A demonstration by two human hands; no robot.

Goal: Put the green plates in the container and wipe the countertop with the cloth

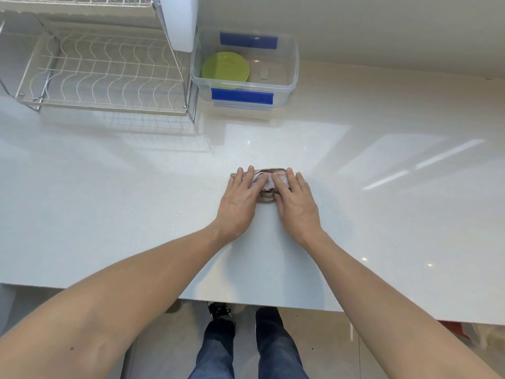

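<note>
Green plates (225, 67) lie stacked inside the clear plastic container (289, 77) with blue clips, at the back of the white countertop (109, 192). A small pinkish cloth (269, 181), bunched up, lies in the middle of the counter. My left hand (240, 199) and my right hand (293, 199) rest side by side on it, fingers spread and pressing it flat against the surface. Most of the cloth is hidden under my fingers.
A white wire dish rack (103, 75) stands at the back left, right next to the container. A white object (180, 20) hangs at the rack's right end. The counter's front edge (246, 303) runs just above my feet.
</note>
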